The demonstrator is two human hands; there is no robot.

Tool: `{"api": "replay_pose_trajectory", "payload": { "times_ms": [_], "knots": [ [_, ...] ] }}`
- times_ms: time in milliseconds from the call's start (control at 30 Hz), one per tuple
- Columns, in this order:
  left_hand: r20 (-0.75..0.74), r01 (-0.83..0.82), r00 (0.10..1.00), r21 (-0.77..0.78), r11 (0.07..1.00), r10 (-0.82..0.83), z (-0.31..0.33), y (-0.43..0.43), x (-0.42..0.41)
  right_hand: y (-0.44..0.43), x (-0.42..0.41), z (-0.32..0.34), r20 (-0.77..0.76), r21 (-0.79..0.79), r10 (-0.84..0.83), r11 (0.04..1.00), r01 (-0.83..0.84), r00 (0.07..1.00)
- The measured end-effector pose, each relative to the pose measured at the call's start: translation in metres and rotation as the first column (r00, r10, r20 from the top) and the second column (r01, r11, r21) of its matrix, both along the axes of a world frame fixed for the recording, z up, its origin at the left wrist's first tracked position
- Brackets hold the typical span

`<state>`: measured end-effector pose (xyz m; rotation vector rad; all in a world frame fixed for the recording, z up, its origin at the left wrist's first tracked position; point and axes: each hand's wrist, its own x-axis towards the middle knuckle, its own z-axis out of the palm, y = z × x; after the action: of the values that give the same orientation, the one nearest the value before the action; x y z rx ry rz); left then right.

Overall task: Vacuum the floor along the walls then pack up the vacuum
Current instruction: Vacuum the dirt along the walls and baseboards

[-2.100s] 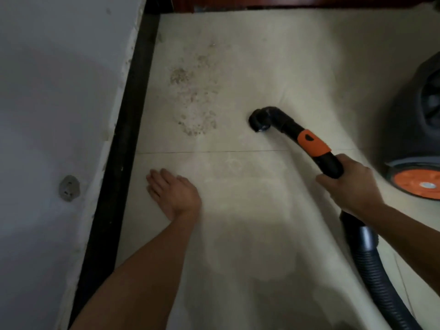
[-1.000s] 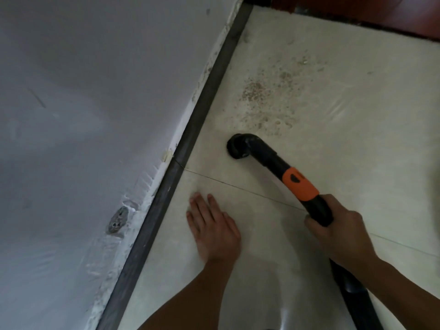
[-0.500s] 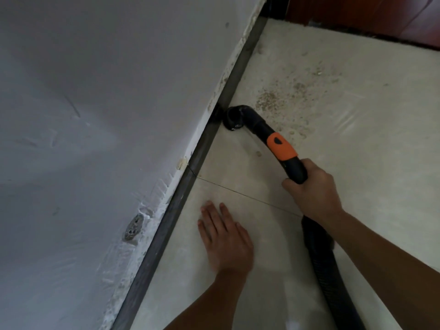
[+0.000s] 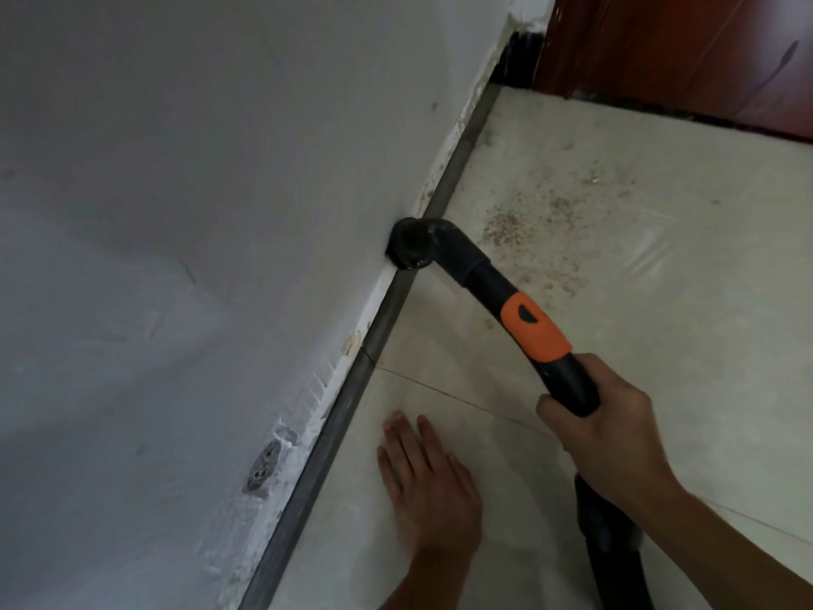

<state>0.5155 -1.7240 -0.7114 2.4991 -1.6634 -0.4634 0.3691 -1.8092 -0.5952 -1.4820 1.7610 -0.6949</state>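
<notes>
Extending beyond right grip [image 4: 613, 435]: vacuum wand [image 4: 534, 330].

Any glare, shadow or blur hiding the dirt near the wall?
Head view: dim overall, wall shadowed; pale glare streaks on the floor right of the dirt, which is visible; nozzle slightly soft against the skirting.

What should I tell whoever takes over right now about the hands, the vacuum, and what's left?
Left hand lies flat on the floor by the baseboard.
Right hand grips the vacuum wand below its orange collar.
Nozzle sits against the foot of the wall.
Debris patch beyond it is not yet picked up.
To do: that patch, the edge toward the door, then packing up.
</notes>
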Motion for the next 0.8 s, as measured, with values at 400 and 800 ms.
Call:
{"api": "replay_pose_trajectory", "payload": {
  "times_ms": [400, 800],
  "knots": [
    [0.016, 0.006, 1.000, 0.001, 1.000, -0.006, -0.001, 0.001, -0.001, -0.116, 0.019, 0.008, -0.036, -0.084, -0.097, 0.992, 0.094, 0.995],
    [0.043, 0.003, 0.999, -0.025, 1.000, -0.002, 0.000, 0.001, -0.002, -0.053, -0.013, -0.028, -0.211, 0.084, -0.045, 0.994, 0.063, 0.977]
  ]
}}
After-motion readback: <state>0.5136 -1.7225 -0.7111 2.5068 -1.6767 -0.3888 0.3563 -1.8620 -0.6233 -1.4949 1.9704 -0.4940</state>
